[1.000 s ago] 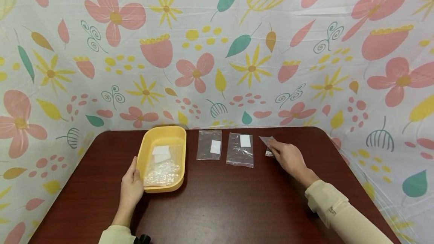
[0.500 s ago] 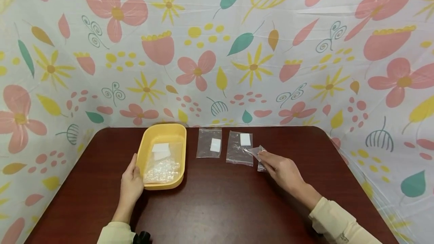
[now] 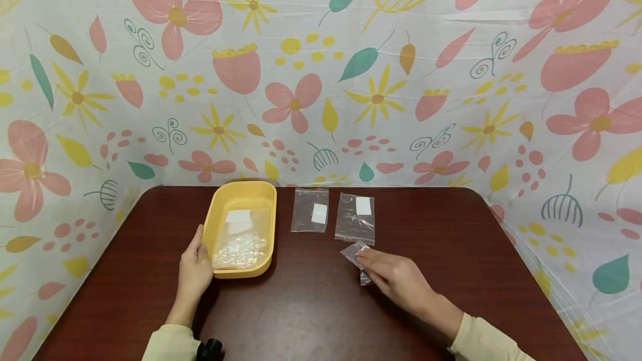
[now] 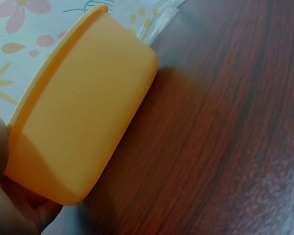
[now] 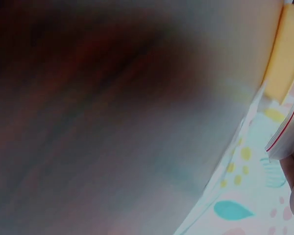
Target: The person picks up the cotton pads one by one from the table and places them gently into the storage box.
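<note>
At the left, my left hand (image 3: 194,272) grips the side of a yellow plastic tray (image 3: 243,275). In the left wrist view the thumb lies at the rim and the fingers curl under the tray's outer wall (image 4: 83,112). Clear plastic bags (image 3: 242,250) with white labels lie inside it. My right hand (image 3: 401,283) pinches a small clear zip bag (image 3: 353,252) above the table, in front of two flat bags; the fingers cover much of it. A red line runs along the held bag's edge (image 5: 284,132) in the right wrist view.
Two clear zip bags with white labels, a left one (image 3: 304,219) and a right one (image 3: 351,230), lie flat right of the tray. The dark wooden table (image 3: 301,316) ends at a flower-patterned cloth (image 3: 321,71) behind.
My right hand has lifted the small zip bag from the table's right side and carried it left and nearer to me. The left hand still holds the tray in place.
</note>
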Motion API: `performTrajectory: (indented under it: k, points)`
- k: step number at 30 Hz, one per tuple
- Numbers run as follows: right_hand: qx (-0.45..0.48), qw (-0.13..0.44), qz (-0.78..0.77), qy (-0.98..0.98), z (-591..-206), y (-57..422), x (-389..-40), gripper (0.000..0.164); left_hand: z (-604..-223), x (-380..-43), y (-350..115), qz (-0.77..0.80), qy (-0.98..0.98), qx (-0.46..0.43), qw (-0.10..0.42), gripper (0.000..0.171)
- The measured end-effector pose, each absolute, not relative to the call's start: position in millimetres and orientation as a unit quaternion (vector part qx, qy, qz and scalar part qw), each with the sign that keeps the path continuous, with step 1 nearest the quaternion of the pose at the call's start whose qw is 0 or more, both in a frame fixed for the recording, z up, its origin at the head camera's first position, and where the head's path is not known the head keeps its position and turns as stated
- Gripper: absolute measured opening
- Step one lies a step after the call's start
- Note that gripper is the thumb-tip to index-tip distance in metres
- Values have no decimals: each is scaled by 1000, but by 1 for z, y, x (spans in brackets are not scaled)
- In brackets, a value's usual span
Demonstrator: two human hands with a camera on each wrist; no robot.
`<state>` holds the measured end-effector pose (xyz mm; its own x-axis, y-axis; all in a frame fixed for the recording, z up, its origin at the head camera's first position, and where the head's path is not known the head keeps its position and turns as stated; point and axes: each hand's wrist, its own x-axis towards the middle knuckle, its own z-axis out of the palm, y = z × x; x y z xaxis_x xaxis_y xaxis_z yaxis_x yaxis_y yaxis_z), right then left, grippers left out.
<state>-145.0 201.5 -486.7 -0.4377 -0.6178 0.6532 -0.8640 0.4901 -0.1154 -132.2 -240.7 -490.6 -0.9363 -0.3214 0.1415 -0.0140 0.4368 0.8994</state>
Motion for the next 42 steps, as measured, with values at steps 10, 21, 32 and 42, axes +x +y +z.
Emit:
performTrajectory:
  k: [10, 21, 32, 42]
  points:
    - [503, 281, 217, -788, -479, 176, -136, 29, -490, -132, -240, -523, -834, 103, 140, 50]
    - [555, 276, 181, -764, -465, 136, -142, 23, -492, -131, -241, -524, -834, 107, 137, 50]
    - [592, 296, 147, -735, -453, 100, -160, 25, -491, -130, -240, -527, -833, 107, 129, 51]
    - [582, 277, 144, -751, -437, 74, -177, 30, -490, -130, -242, -529, -833, 105, 123, 51]
